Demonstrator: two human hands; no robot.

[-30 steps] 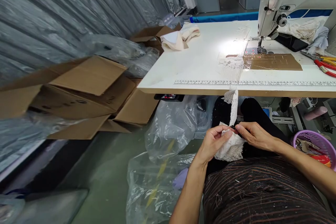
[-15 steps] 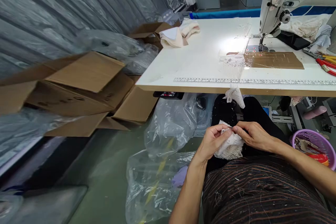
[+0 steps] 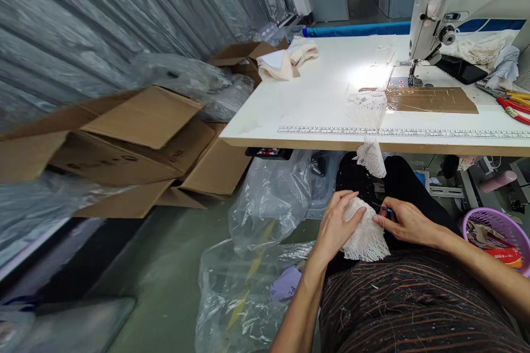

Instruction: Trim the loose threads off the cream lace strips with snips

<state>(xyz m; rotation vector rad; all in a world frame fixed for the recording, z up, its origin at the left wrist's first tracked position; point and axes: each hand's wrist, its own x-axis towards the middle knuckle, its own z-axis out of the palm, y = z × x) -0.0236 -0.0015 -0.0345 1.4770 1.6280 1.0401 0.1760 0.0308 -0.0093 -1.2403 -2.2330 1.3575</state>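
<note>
In my lap lies a bundle of white lace pieces (image 3: 366, 235). My left hand (image 3: 338, 226) holds its left side, fingers curled over the top. My right hand (image 3: 403, 222) touches its right edge and pinches a small dark tool with a blue tip (image 3: 385, 209). Above, a separate lace strip (image 3: 370, 121) hangs over the front edge of the white sewing table (image 3: 314, 105), its end dangling free above my hands. The strip runs back toward the sewing machine (image 3: 451, 5).
Open cardboard boxes (image 3: 136, 143) lie on the floor at left, clear plastic bags (image 3: 269, 198) below the table. A purple basket (image 3: 497, 231) stands at right. Red-handled scissors (image 3: 513, 107), a cardboard template (image 3: 430, 99) and folded cloth (image 3: 285, 60) lie on the table.
The lace strip that ran from the table down to my hands now hangs loose, apart from the bundle. The bundle has spread flatter in my lap, my right hand shifted slightly right.
</note>
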